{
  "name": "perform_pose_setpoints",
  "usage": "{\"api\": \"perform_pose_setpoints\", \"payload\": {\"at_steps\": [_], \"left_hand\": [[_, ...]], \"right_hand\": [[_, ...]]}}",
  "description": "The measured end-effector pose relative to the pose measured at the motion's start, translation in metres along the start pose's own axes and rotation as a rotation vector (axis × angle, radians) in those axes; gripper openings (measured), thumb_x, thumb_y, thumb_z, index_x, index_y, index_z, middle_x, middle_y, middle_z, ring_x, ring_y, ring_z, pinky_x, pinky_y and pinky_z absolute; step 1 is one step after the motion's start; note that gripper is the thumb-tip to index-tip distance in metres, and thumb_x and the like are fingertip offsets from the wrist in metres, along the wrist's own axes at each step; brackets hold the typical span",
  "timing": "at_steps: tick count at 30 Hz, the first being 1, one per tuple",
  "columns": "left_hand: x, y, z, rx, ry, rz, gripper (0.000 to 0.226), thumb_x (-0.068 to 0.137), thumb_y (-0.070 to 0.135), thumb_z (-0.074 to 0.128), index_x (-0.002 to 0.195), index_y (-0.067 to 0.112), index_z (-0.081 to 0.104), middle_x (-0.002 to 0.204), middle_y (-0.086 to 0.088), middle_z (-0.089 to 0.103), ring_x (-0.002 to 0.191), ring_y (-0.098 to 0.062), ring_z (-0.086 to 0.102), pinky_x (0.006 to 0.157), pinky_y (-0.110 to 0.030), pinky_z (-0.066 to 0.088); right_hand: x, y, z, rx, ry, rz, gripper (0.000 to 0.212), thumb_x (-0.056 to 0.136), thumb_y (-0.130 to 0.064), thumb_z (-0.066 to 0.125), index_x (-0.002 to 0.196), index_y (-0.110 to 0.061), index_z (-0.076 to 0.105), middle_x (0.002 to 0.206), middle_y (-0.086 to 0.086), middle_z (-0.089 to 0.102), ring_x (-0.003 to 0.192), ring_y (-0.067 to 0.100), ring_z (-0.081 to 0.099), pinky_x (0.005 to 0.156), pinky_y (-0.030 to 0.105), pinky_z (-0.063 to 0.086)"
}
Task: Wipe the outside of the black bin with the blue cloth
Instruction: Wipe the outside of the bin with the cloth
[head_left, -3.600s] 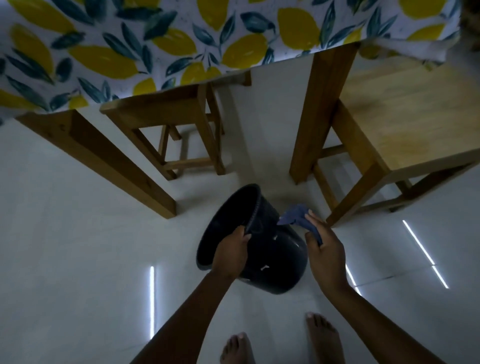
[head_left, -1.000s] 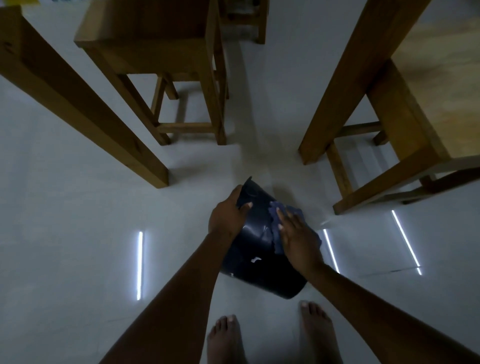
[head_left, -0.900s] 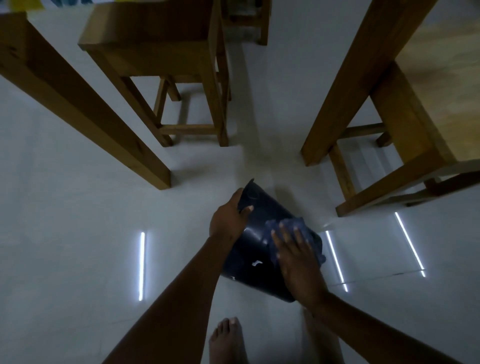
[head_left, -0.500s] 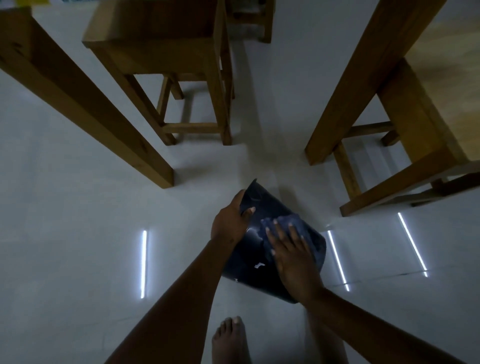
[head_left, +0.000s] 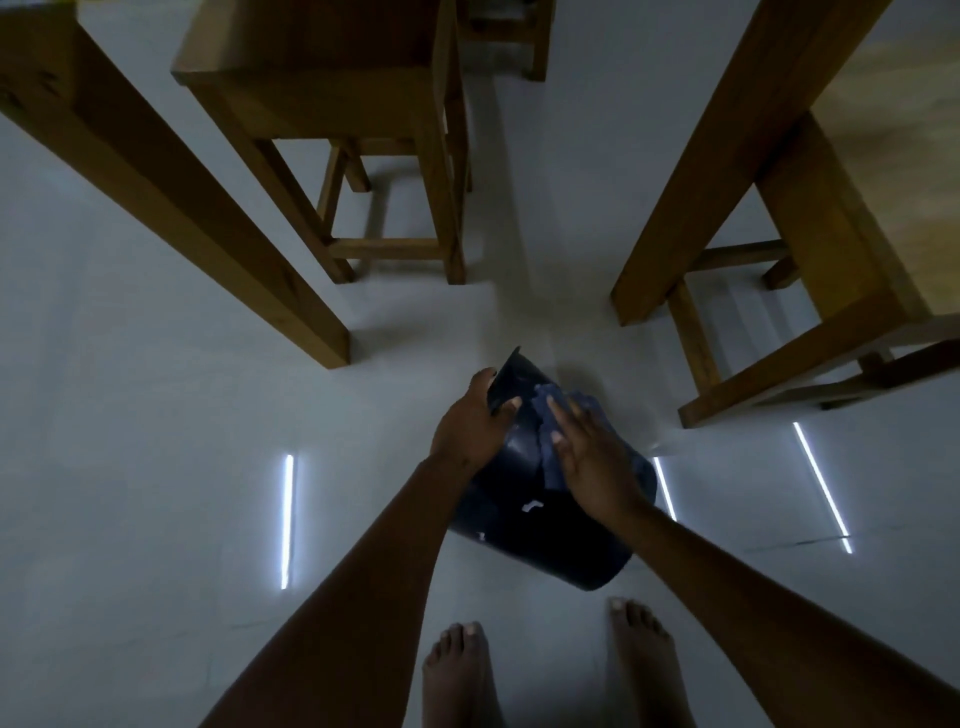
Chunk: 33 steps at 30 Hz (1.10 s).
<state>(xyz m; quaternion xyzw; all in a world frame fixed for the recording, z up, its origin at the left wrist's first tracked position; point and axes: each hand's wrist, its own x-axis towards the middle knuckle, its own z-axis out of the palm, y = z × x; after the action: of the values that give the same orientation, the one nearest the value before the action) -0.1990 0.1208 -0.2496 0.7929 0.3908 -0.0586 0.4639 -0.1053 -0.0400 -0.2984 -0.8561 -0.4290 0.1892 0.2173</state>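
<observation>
The black bin is tilted on the pale floor just ahead of my bare feet, its rim pointing away from me and its base toward me. My left hand grips the rim at the far left, thumb over the edge. My right hand lies flat on the bin's upper side, fingers spread, pressing the crumpled blue cloth against the outer wall. Most of the cloth is hidden under my palm; folds show beyond my fingertips.
Thick wooden table legs stand at left and right. A wooden stool sits behind the bin, another stool at right. My two bare feet are on the floor below the bin. Strip-light reflections streak the tiles.
My right hand with the cloth has slid up the bin's side toward the rim since half a second ago. My left hand keeps its grip on the rim. My right foot has stepped back into view.
</observation>
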Motion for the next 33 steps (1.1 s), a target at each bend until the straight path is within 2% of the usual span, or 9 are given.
{"api": "perform_pose_setpoints", "payload": {"at_steps": [3, 9, 13, 16, 21, 26, 29, 31, 33], "left_hand": [[-0.027, -0.016, -0.005, 0.021, -0.01, 0.019, 0.041, 0.095, 0.044, 0.051, 0.129, 0.022, 0.042, 0.127, -0.009, 0.063, 0.112, -0.03, 0.062, 0.092, -0.035, 0.049], [-0.015, -0.011, -0.007, 0.059, 0.1, 0.035, 0.042, 0.093, 0.045, 0.054, 0.129, 0.024, 0.052, 0.121, -0.007, 0.067, 0.109, -0.028, 0.064, 0.093, -0.036, 0.053], [0.014, 0.01, -0.001, 0.116, 0.086, 0.039, 0.043, 0.092, 0.044, 0.056, 0.129, 0.023, 0.053, 0.122, -0.012, 0.067, 0.109, -0.033, 0.063, 0.09, -0.036, 0.051], [0.027, 0.014, 0.003, 0.169, 0.076, 0.021, 0.045, 0.09, 0.048, 0.055, 0.128, 0.024, 0.051, 0.118, -0.013, 0.068, 0.105, -0.036, 0.064, 0.086, -0.04, 0.054], [0.025, 0.005, 0.004, 0.176, 0.097, 0.008, 0.048, 0.091, 0.047, 0.054, 0.133, 0.024, 0.048, 0.121, -0.012, 0.067, 0.108, -0.035, 0.064, 0.09, -0.042, 0.054], [0.027, 0.009, 0.005, 0.181, 0.098, 0.03, 0.045, 0.091, 0.048, 0.054, 0.129, 0.025, 0.051, 0.118, -0.01, 0.068, 0.105, -0.033, 0.065, 0.088, -0.041, 0.055], [0.02, 0.001, 0.003, 0.179, 0.102, 0.002, 0.045, 0.091, 0.049, 0.053, 0.128, 0.023, 0.05, 0.116, -0.01, 0.069, 0.104, -0.033, 0.065, 0.087, -0.042, 0.055], [0.02, 0.003, 0.004, 0.215, 0.105, -0.006, 0.045, 0.092, 0.049, 0.052, 0.127, 0.02, 0.049, 0.116, -0.012, 0.068, 0.104, -0.035, 0.065, 0.086, -0.042, 0.055], [0.02, 0.015, 0.004, 0.225, 0.093, -0.003, 0.042, 0.093, 0.047, 0.051, 0.121, 0.016, 0.048, 0.113, -0.014, 0.068, 0.102, -0.036, 0.065, 0.085, -0.043, 0.055]], "right_hand": [[0.0, 0.015, -0.008, 0.106, 0.021, 0.031, 0.046, 0.098, -0.027, 0.031, 0.143, -0.027, 0.027, 0.151, 0.008, 0.038, 0.138, 0.028, 0.038, 0.109, 0.035, 0.034], [-0.073, -0.014, 0.019, -0.213, -0.034, -0.139, 0.061, 0.095, -0.033, 0.025, 0.152, -0.031, 0.003, 0.162, -0.001, 0.01, 0.148, 0.031, 0.009, 0.115, 0.05, 0.019], [-0.028, 0.001, 0.005, -0.142, -0.012, -0.061, 0.056, 0.098, -0.037, 0.018, 0.151, -0.033, 0.001, 0.162, -0.003, 0.009, 0.149, 0.023, 0.008, 0.116, 0.05, 0.026], [-0.039, 0.014, 0.002, -0.132, 0.036, 0.03, 0.055, 0.098, -0.032, 0.019, 0.152, -0.029, 0.005, 0.161, 0.0, 0.011, 0.148, 0.024, 0.01, 0.112, 0.051, 0.033], [-0.052, -0.005, 0.015, -0.252, -0.001, -0.167, 0.075, 0.091, -0.019, 0.043, 0.152, -0.03, 0.0, 0.161, -0.001, 0.008, 0.148, 0.031, 0.009, 0.116, 0.052, 0.017], [-0.029, 0.0, 0.004, -0.132, 0.038, 0.06, 0.063, 0.092, -0.018, 0.041, 0.151, -0.021, 0.017, 0.16, 0.004, 0.017, 0.146, 0.027, 0.015, 0.11, 0.052, 0.037], [-0.062, -0.016, 0.016, -0.229, -0.036, -0.043, 0.073, 0.088, -0.02, 0.044, 0.152, -0.028, 0.009, 0.162, 0.001, 0.01, 0.147, 0.033, 0.005, 0.115, 0.057, 0.021], [-0.056, -0.017, 0.019, -0.206, -0.034, -0.079, 0.075, 0.088, -0.022, 0.042, 0.152, -0.032, 0.003, 0.162, -0.004, 0.003, 0.147, 0.031, -0.003, 0.116, 0.052, 0.009], [-0.036, -0.012, 0.011, -0.175, -0.016, -0.035, 0.068, 0.092, -0.02, 0.036, 0.151, -0.033, 0.004, 0.161, -0.004, 0.004, 0.148, 0.028, 0.0, 0.116, 0.048, 0.011]]}}
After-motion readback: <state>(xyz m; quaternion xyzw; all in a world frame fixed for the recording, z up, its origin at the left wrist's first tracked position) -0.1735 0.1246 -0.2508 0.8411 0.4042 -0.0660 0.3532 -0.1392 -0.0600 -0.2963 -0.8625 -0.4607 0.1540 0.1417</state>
